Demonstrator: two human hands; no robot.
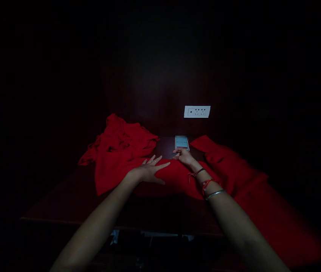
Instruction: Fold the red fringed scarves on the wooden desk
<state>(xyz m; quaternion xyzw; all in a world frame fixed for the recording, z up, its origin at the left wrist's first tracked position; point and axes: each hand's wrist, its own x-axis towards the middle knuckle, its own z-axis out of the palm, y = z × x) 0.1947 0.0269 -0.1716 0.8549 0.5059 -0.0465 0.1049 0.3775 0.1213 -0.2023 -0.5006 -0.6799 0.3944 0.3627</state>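
A long red cloth, like a shawl with thin fringe strands at its left end, lies across a dark table. My left hand rests on it with the fingers spread, a ring on one of them. Just beyond the cloth's far edge, my right hand is closed, its thumb and fingers drawn together. Whatever those fingers pinch is too dark and small to make out. Right at their tips lies a small pale-blue pad with what looks like a spiral binding along its top; its lower edge is partly covered by the hand.
The cloth is bunched in a heap at the left, and its right part runs toward me past my right arm. A white wall socket sits above the dark table. Pale shapes show dimly under the front edge. Surroundings are nearly black.
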